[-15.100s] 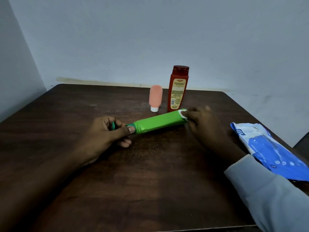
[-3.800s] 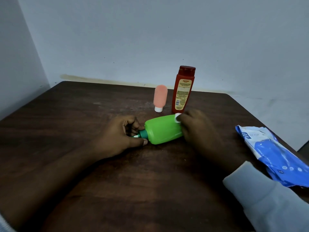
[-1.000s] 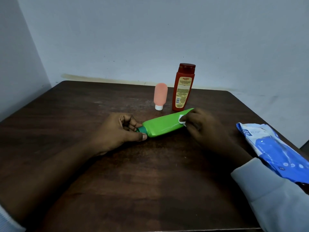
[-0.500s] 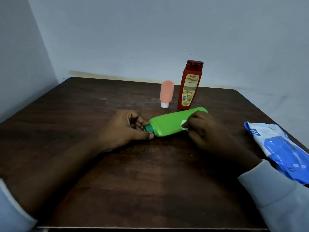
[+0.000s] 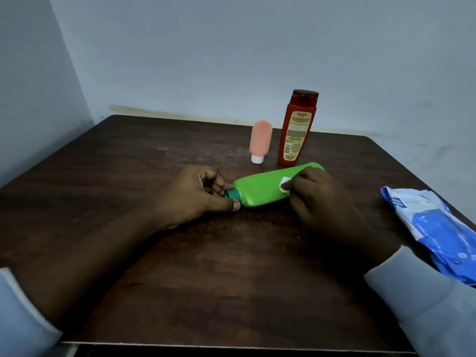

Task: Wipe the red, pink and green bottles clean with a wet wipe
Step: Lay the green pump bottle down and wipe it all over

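The green bottle [image 5: 260, 189] lies on its side near the middle of the dark wooden table [image 5: 206, 266], cap pointing left. My left hand [image 5: 198, 195] pinches its dark green cap between thumb and fingers. My right hand [image 5: 316, 199] holds a small folded white wet wipe [image 5: 284, 185] against the bottle's right half and hides part of it. Behind them the pink bottle [image 5: 260, 140] stands on its white cap, and the red bottle [image 5: 297, 127] stands upright to its right.
A blue and white pack of wet wipes [image 5: 438, 228] lies at the table's right edge. A wall runs close behind the table and another along its left side.
The wipe in my right hand has slid left along the green bottle, from its far end toward the middle. My left hand keeps its hold on the cap.
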